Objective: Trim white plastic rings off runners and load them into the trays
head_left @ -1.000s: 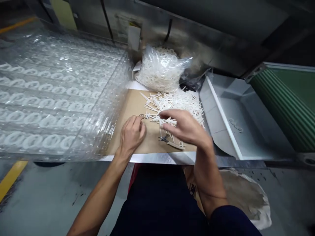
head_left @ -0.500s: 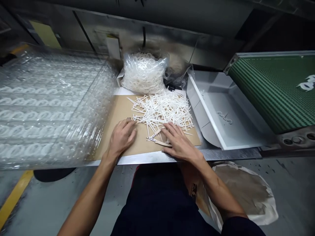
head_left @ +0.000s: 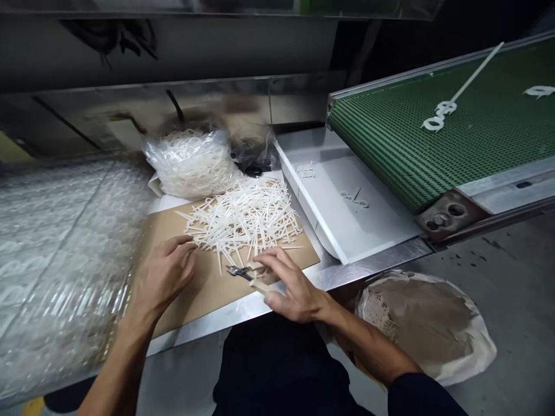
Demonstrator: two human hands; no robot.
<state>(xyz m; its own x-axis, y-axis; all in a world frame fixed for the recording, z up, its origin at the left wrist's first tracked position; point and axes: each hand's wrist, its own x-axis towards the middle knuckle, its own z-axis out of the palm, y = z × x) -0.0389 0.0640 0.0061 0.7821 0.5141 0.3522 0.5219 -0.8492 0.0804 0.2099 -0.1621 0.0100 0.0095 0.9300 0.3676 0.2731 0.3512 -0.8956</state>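
Observation:
A heap of thin white plastic sticks (head_left: 243, 218) lies on a brown cardboard sheet (head_left: 203, 286) on the steel bench. My left hand (head_left: 162, 274) rests on the cardboard at the heap's left edge, fingers loosely curled, nothing visibly in it. My right hand (head_left: 290, 286) is at the bench's front edge, its thumb and fingers closing round the tan handles of small cutting pliers (head_left: 249, 276) that lie on the cardboard. A clear bag of white plastic rings (head_left: 191, 162) stands behind the heap.
Clear blister trays holding white rings (head_left: 60, 254) fill the left. A white tray (head_left: 342, 202) sits at the right, under the end of a green conveyor belt (head_left: 433, 138) carrying white moulded parts (head_left: 440, 110). A sack of scrap (head_left: 425, 323) stands on the floor.
The camera has swung right, bringing more of the conveyor into view. My right hand went from lying flat on the sticks to curling round the pliers' handles. My left hand stayed near the heap's edge.

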